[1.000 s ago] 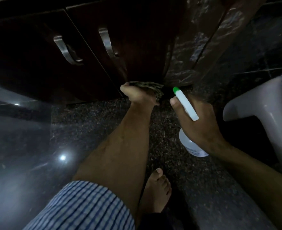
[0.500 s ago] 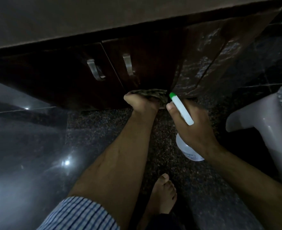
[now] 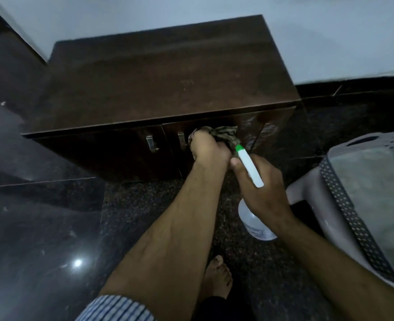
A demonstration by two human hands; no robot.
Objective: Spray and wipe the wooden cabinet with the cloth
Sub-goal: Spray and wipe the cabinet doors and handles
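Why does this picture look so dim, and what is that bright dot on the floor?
Head view: the room is poorly lit, so the dark brown wooden cabinet loses detail. The dot is a light's glare on the glossy black stone floor. The wide lens bends the cabinet's edges, and the crumpled patterned cloth looks slightly soft.

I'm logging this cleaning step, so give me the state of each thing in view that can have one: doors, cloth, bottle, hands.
cabinet doors: both shut
cloth: bunched, pressed against the right door near its top
spray bottle: held tilted, green nozzle toward the cabinet front
left hand: fingers closed on the cloth
right hand: wrapped around the spray bottle
cabinet top: bare, faintly smudged
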